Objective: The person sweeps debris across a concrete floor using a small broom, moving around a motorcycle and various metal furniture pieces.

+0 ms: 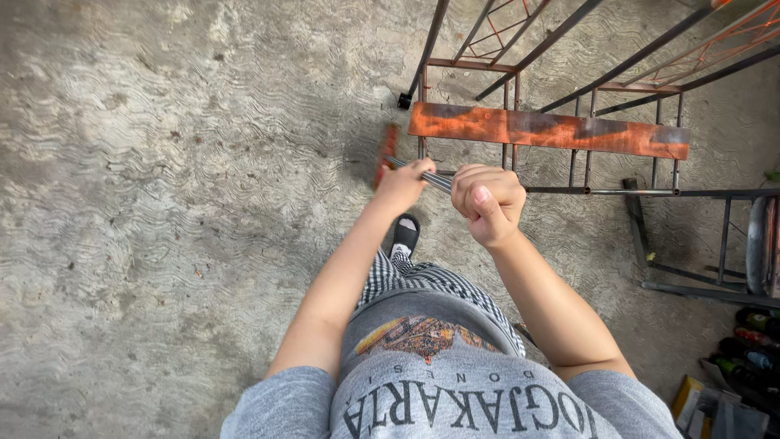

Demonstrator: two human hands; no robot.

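Note:
Both my hands grip one long grey broom handle (439, 180). My left hand (404, 184) is closed around it lower down, nearer the head. My right hand (489, 201) is a fist around the upper end, thumb on top. The red broom head (385, 154) is blurred and sits on the rough concrete floor (162, 203) just beyond my left hand. Below the hands I see my checked trousers and one foot in a black sandal (405, 235).
A rusty orange metal frame (548, 130) with dark bars stands right behind the broom, at the upper right. More dark metal rails (715, 244) lie at the right. Bottles and boxes (743, 366) sit in the lower right corner.

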